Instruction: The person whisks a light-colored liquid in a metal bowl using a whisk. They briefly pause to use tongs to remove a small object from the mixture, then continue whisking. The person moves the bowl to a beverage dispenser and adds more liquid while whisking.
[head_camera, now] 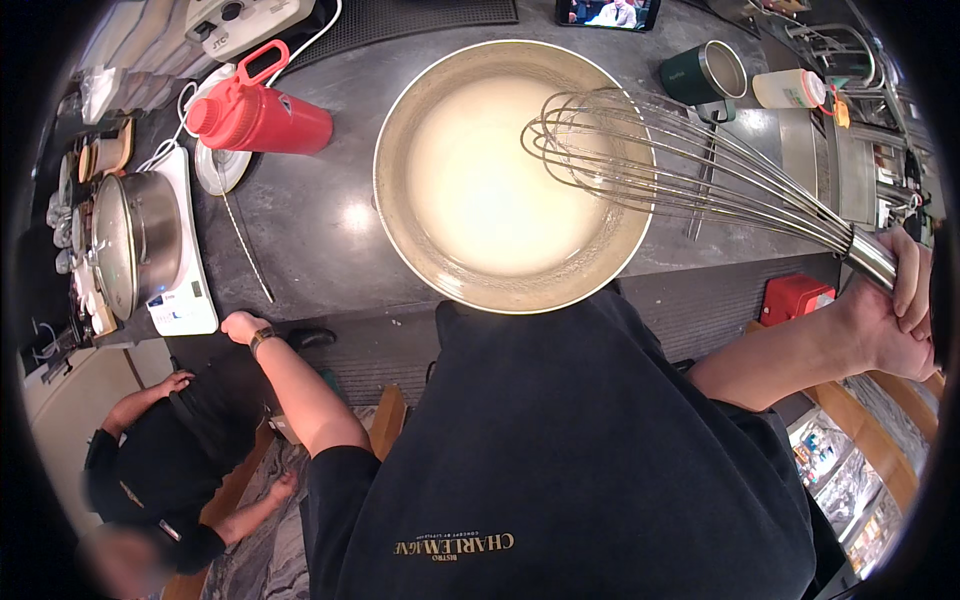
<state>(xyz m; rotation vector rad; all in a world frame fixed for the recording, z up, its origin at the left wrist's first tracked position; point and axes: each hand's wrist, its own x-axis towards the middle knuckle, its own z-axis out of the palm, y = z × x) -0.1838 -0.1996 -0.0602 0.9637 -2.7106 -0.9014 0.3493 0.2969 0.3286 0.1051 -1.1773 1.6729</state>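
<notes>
A large round pan point(386, 217) with a pale inner wall holds a smooth, cream-coloured liquid point(495, 180). My right hand point(896, 315) grips the metal handle of a big balloon whisk point(870, 256) at the far right. The wire loops reach over the pan's right rim, their rounded end above the liquid; whether they touch it is unclear. At the counter's front edge, left of the pan, is my left hand point(244, 328), with a band on its wrist. It is nearest the white flat appliance under the lidded pot, and its fingers are too small and foreshortened to read.
On the left of the counter point(322, 262) are a red shaker bottle point(277, 120), a thin twisted metal rod point(246, 244) and a lidded steel pot point(157, 232). A dark green mug point(686, 77) and a squeeze bottle point(780, 88) stand back right. Another person point(165, 450) is at lower left.
</notes>
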